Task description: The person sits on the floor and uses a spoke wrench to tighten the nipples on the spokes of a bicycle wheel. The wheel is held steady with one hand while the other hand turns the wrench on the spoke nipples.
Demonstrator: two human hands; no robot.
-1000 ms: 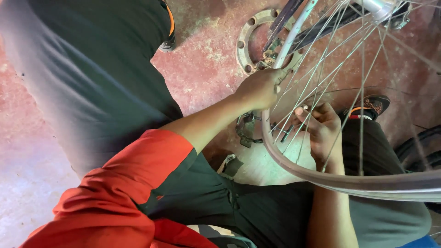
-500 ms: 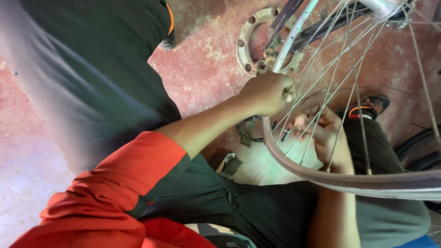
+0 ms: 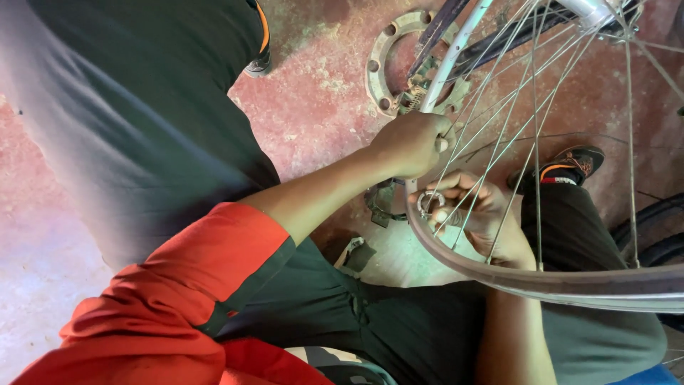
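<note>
The left hand (image 3: 413, 142) closes its grip on the bare wheel rim (image 3: 456, 249), right of centre above the red floor (image 3: 313, 107). The right hand (image 3: 477, 214), behind the spokes (image 3: 534, 128), pinches a small round spoke tool (image 3: 429, 203).

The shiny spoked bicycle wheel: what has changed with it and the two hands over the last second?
The left hand slid slightly down the shiny spoked bicycle wheel, from higher on the rim toward the right hand, and grips the rim there. The right hand stayed among the thin steel spokes, pinching a small round metal tool. The flat holed metal ring on the red floor has not moved.
</note>
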